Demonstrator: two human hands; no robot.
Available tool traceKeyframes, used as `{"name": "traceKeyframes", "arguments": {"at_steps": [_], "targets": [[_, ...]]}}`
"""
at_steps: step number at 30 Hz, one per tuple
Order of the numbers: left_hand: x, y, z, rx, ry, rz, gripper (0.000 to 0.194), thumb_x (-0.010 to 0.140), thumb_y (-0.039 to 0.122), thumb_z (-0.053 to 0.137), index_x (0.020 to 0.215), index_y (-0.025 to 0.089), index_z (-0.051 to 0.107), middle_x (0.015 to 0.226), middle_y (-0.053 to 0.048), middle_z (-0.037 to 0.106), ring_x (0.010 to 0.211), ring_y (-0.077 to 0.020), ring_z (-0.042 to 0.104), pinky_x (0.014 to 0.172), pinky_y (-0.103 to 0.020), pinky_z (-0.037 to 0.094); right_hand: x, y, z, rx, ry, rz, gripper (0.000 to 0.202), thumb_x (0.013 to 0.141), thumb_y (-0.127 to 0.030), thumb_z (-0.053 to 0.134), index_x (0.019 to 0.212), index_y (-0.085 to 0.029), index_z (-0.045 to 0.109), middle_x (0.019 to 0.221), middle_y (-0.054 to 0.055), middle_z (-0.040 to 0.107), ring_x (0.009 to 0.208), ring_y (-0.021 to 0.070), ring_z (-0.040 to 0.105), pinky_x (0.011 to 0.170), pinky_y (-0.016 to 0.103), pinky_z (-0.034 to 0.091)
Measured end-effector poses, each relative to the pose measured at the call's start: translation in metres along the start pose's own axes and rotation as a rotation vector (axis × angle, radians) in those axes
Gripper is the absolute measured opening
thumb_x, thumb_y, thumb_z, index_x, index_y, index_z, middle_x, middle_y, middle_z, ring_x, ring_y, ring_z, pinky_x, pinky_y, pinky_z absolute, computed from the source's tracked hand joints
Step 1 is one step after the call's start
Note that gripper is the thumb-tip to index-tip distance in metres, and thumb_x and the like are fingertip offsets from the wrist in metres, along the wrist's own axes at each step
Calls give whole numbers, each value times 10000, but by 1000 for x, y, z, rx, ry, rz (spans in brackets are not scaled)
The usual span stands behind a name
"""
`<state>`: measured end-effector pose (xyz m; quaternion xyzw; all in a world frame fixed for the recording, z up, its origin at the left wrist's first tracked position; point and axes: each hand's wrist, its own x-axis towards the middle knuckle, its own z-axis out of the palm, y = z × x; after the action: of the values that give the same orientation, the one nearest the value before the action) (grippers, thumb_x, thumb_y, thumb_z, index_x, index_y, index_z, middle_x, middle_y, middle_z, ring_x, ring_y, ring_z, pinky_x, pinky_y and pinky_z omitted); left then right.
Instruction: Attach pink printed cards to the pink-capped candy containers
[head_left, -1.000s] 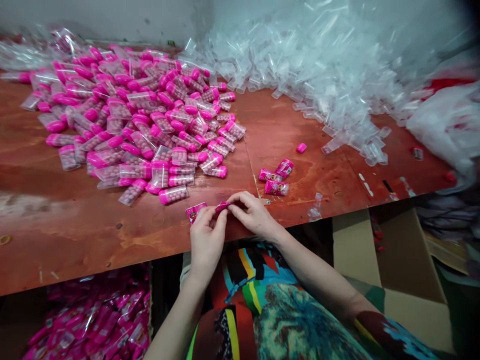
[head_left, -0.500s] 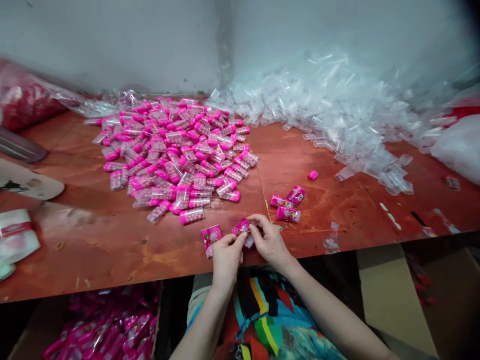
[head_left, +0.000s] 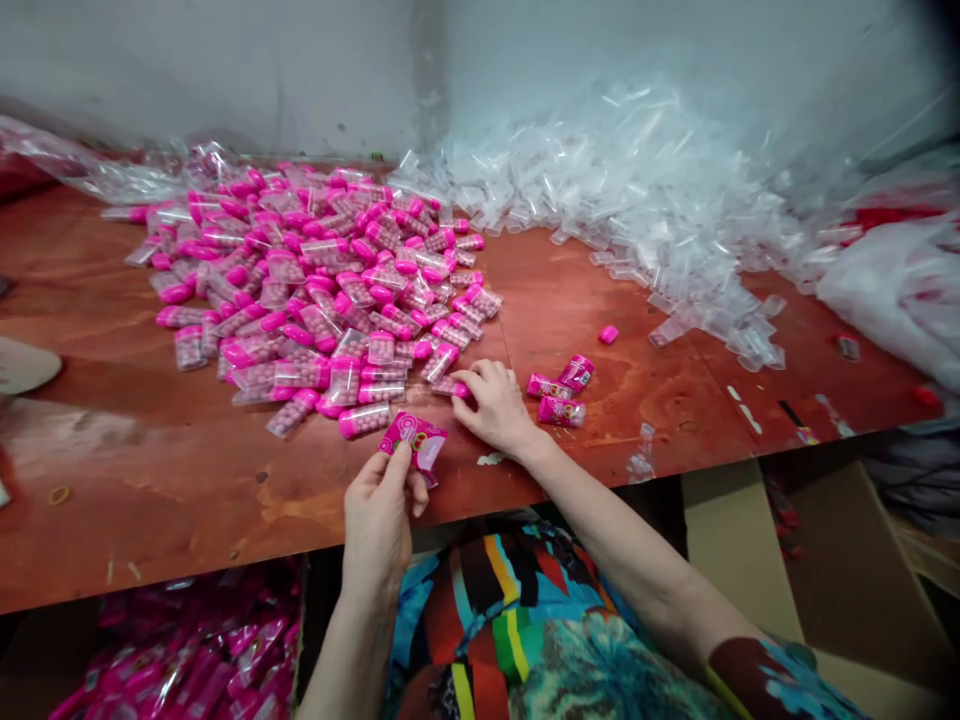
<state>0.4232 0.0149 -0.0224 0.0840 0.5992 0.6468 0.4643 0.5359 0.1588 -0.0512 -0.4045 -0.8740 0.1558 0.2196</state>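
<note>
Between the thumb and fingers of my left hand (head_left: 381, 505) is a flat pink printed wrapper (head_left: 414, 440), just over the table near its front edge. My right hand (head_left: 496, 408) reaches to the near right edge of a heap of clear, pink-capped tubes (head_left: 315, 290) filled with small balls. Its fingertips pinch one pink-capped tube (head_left: 448, 387) there. Just right of that hand lie three tubes in pink printed wrappers (head_left: 561, 411).
Clear empty tubes (head_left: 630, 190) are heaped along the wall at the right. A loose pink cap (head_left: 608, 334) lies on the red table (head_left: 547, 290). Below the front edge, many pink packages (head_left: 202, 660) fill a box at left; an open cardboard box (head_left: 742, 550) stands at right.
My hands, together on a wrapper before, are now apart. The left has moved left with a wrapper; the right has gone up and left to a tube. The view has shifted slightly.
</note>
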Motion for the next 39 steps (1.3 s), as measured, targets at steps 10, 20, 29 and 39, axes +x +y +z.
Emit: {"name": "traceKeyframes", "arguments": {"at_steps": [10, 20, 29, 39], "targets": [[0, -8, 26, -270, -130, -238, 367, 580, 287, 906, 636, 127, 581, 508, 65, 475, 403, -36, 391, 339, -146, 276, -105, 21, -63, 1465, -86, 614, 394, 753, -532, 753, 753, -208, 529, 823, 18, 606, 697, 193, 636, 685, 374, 529], [-8, -22, 40, -178, -151, -285, 379, 562, 331, 919, 635, 111, 619, 478, 36, 518, 378, -42, 399, 336, -156, 280, -94, 2, -53, 1808, -94, 778, 286, 833, -380, 718, 824, -214, 485, 720, -35, 597, 505, 74, 465, 480, 198, 416], [-14, -35, 49, -109, -193, -277, 396, 584, 382, 904, 646, 110, 623, 442, 34, 503, 375, -53, 406, 345, -165, 264, -102, -2, -48, 1605, -64, 850, 473, 757, -366, 808, 1113, -225, 529, 914, -12, 660, 629, 91, 586, 569, 216, 525], [-9, -33, 58, -149, -133, -241, 383, 613, 355, 893, 644, 130, 585, 493, 42, 534, 376, -43, 413, 355, -167, 292, -123, 8, -53, 1644, -169, 718, 498, 855, -336, 697, 1301, -221, 509, 963, 19, 666, 710, 123, 608, 552, 224, 529]]}}
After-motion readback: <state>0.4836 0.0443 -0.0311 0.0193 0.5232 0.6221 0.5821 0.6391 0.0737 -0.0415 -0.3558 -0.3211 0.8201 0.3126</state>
